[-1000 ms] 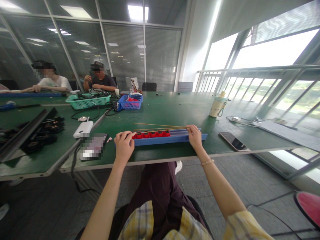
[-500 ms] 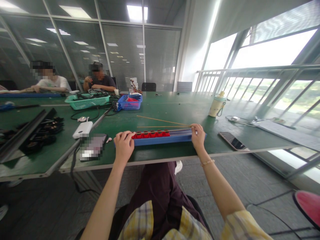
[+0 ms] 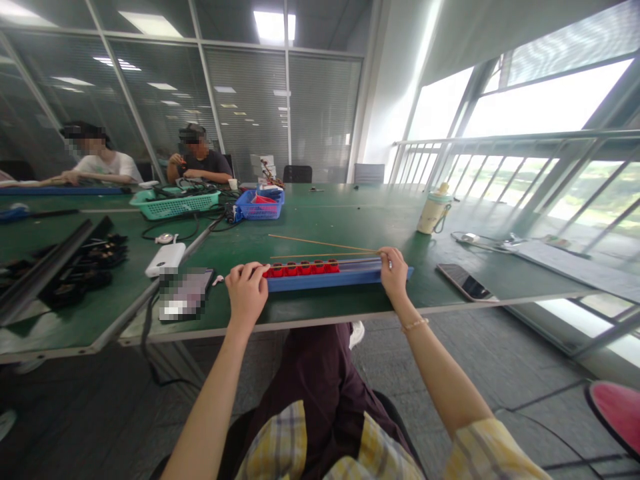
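Note:
A long blue trough (image 3: 325, 279) lies along the front of the green table, with a row of several red block-like pieces (image 3: 305, 268) inside its left half. My left hand (image 3: 248, 288) is closed around the trough's left end, its fingertips at the leftmost red piece. Over the right end, my right hand (image 3: 394, 272) pinches two thin tan sticks (image 3: 320, 243) between thumb and fingers. They fan out leftward above and behind the trough. Whether the right hand also grips the trough's edge is hidden.
Left of the trough lie a phone (image 3: 187, 293), a white power bank (image 3: 165, 259) and black parts (image 3: 85, 267). A second phone (image 3: 465, 281) and a cup (image 3: 434, 212) stand to the right. Baskets (image 3: 175, 205) sit farther back; two people work beyond.
My right hand has shifted slightly left, and the tan sticks' far ends have slid a little left and down with it. My left hand has barely moved left.

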### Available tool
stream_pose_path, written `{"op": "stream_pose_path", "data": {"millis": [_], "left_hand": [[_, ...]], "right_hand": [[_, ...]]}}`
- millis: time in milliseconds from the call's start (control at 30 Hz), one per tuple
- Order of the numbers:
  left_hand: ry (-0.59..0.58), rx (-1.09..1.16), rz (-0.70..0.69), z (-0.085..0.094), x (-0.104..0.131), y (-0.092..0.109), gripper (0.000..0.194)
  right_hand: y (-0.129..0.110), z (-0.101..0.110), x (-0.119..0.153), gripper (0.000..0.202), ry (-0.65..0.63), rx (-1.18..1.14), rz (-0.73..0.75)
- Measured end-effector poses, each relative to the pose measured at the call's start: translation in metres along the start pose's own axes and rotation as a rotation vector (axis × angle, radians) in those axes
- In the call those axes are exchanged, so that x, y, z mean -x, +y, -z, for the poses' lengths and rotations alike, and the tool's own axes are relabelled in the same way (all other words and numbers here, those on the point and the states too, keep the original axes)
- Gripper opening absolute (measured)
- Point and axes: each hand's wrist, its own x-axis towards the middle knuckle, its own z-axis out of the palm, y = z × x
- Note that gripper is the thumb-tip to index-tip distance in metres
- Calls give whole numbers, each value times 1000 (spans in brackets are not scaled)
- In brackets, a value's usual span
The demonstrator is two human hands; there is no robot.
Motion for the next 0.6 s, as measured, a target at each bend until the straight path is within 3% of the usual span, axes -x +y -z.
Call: {"op": "stream_pose_path", "data": {"millis": [333, 600], "left_hand": [[76, 19, 67, -2, -1, 0, 39], [62, -13, 65, -6, -1, -3, 39]], "right_hand": [[2, -4, 0, 25, 2, -42, 97], [-1, -6, 1, 25, -35, -11, 148]]}}
